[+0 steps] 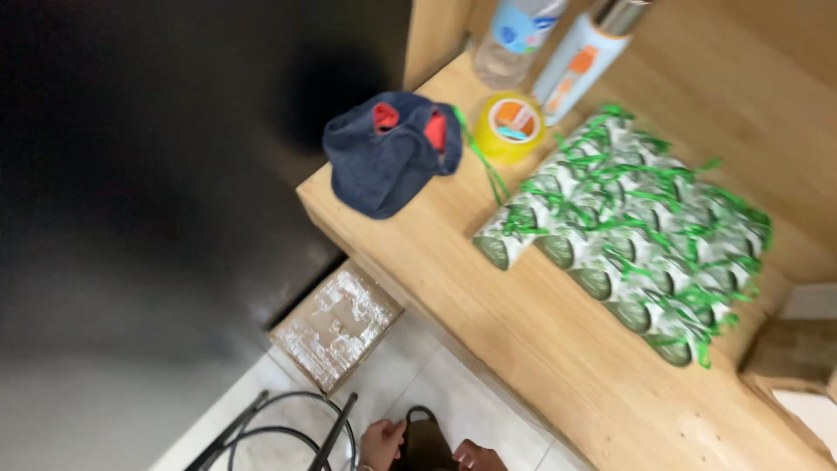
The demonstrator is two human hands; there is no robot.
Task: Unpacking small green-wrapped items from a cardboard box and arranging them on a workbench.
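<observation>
My left hand (382, 443) and my right hand (478, 457) show only at the bottom edge, low over the tiled floor. Both grip a small dark object (425, 440) with a loop at its top; what it is I cannot tell. Above them a light wooden counter (523, 331) carries a stack of several rolled white-and-green paper tubes (632, 235) tied with green ribbon. Both hands are well below and apart from the counter.
A dark blue denim pouch (386, 153) with red lining sits at the counter corner. Beside it stand a yellow tape roll (510, 126), a clear bottle (514, 39) and a spray can (580, 57). A tape-wrapped cardboard box (336, 324) lies on the floor, next to a black wire frame (288, 432).
</observation>
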